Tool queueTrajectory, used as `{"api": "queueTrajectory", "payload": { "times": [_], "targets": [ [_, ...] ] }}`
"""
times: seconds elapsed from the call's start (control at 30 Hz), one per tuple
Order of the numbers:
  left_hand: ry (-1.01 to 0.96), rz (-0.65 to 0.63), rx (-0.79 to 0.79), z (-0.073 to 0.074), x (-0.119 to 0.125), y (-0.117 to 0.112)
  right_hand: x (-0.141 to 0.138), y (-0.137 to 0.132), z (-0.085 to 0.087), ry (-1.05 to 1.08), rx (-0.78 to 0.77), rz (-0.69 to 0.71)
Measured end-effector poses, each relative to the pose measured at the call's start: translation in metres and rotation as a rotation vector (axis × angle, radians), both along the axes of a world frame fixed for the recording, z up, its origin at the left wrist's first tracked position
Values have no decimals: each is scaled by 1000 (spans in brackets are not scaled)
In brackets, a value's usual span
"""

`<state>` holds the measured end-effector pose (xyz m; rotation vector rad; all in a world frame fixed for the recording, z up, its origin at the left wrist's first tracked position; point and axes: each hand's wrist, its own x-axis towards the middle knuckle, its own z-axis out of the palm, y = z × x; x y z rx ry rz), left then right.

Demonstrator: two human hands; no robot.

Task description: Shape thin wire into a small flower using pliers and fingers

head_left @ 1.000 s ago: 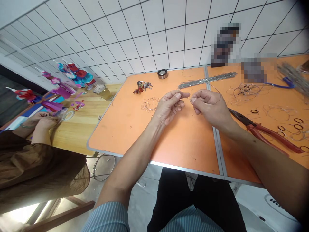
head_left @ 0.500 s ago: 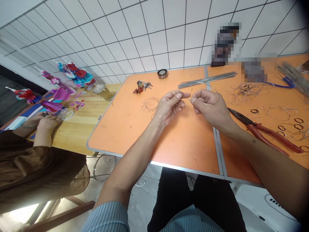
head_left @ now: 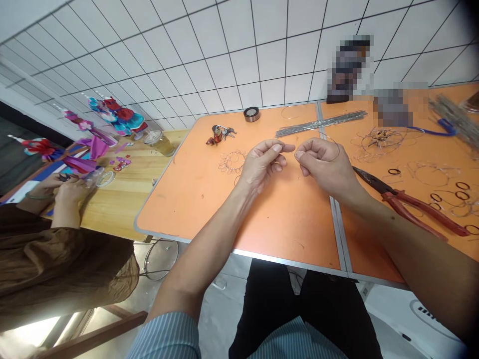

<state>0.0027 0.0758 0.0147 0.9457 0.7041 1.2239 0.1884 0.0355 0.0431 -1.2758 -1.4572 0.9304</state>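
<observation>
My left hand (head_left: 262, 164) and my right hand (head_left: 324, 164) meet over the middle of the orange table (head_left: 209, 199), fingertips almost touching. Both pinch a thin wire (head_left: 336, 141) that loops out behind my right hand. A small flower-shaped wire piece (head_left: 231, 161) lies just left of my left hand. Red-handled pliers (head_left: 407, 202) rest on the table right of my right wrist.
A bundle of straight wires (head_left: 322, 123), a tape roll (head_left: 252, 114) and a key bunch (head_left: 220, 133) lie at the back. Wire loops and black rings (head_left: 462, 186) litter the right side. On the left, another person's hands (head_left: 63, 192) work among colourful decorations (head_left: 116, 114) at a wooden table (head_left: 123, 199).
My hands have barely moved and still pinch the wire. The other person's hands at the left have shifted slightly.
</observation>
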Motion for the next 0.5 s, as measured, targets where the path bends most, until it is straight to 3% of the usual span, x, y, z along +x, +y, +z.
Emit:
{"api": "queueTrajectory", "payload": {
  "times": [0.5],
  "targets": [
    [50,23,-6,1,1,-1,-1,-2,3,-19,46,-26]
  ]
}}
